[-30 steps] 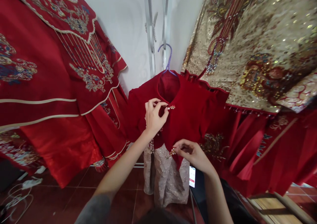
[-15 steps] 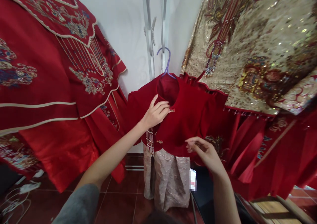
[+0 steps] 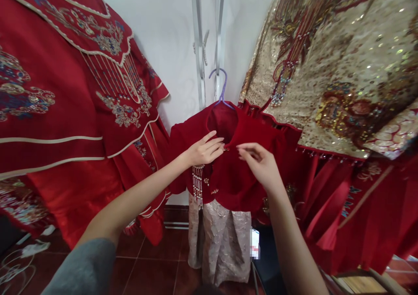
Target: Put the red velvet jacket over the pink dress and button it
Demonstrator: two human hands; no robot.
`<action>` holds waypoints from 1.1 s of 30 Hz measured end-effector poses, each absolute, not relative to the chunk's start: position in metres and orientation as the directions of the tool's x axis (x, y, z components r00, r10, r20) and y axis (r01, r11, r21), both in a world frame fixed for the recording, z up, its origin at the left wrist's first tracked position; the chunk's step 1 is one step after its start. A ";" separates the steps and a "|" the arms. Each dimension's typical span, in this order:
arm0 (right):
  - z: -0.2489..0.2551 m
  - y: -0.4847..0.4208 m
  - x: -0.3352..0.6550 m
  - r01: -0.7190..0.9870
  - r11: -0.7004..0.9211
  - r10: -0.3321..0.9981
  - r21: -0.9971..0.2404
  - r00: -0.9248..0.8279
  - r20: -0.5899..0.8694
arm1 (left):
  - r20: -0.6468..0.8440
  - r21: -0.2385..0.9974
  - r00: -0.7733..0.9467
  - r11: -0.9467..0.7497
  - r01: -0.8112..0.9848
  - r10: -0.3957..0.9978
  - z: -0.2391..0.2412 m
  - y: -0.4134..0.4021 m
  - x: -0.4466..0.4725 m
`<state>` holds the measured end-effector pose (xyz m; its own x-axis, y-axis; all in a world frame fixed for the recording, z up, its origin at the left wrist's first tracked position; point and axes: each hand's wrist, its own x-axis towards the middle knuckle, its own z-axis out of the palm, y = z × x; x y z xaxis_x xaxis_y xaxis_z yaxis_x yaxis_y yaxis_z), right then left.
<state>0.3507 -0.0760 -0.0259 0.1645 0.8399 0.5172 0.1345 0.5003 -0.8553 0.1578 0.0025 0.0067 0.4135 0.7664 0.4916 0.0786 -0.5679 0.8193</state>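
Note:
A short red velvet jacket hangs on a purple hanger in front of me. My left hand is closed on the jacket's front edge just under the collar, its fingertips beside a small ornate button. A beaded tassel dangles below that hand. Over the other front panel, to the right of the button, is my right hand, thumb and fingertips drawn together in a pinch; whether anything is between them is hidden. Lower on the jacket's front sits another metallic fastener. Beneath hangs a pale shiny skirt.
Red embroidered garments hang close on the left, and a gold sequinned garment on the right. Metal rack posts stand behind the hanger. White cables lie on the tiled floor at lower left.
My right hand has risen from near the jacket's lower hem to beside the top button. My left hand stays at the collar edge. The view has shifted slightly.

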 end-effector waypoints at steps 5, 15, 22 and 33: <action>0.007 -0.069 0.340 0.150 0.639 0.682 -0.754 0.342 0.646 | 0.412 0.849 0.480 -0.517 0.107 0.775 0.013 0.006 0.154; 0.006 -0.058 0.313 0.022 0.499 0.865 -0.866 0.044 0.500 | 0.820 -0.003 0.395 -0.687 0.727 0.415 0.001 -0.001 0.172; -0.012 -0.067 0.342 0.495 0.347 0.848 -0.797 0.197 0.492 | 0.831 0.037 0.204 -0.418 0.908 0.518 0.010 0.011 0.132; 0.010 -0.070 0.374 0.907 0.232 0.594 -0.351 0.153 0.790 | 0.781 -0.113 0.333 -0.405 0.907 0.528 0.031 0.014 0.090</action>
<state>0.3736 -0.0696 0.0098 0.1531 0.5940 0.7898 0.9073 0.2321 -0.3505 0.0904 0.0139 0.0307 0.3329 0.5279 0.7813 0.9072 -0.4053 -0.1126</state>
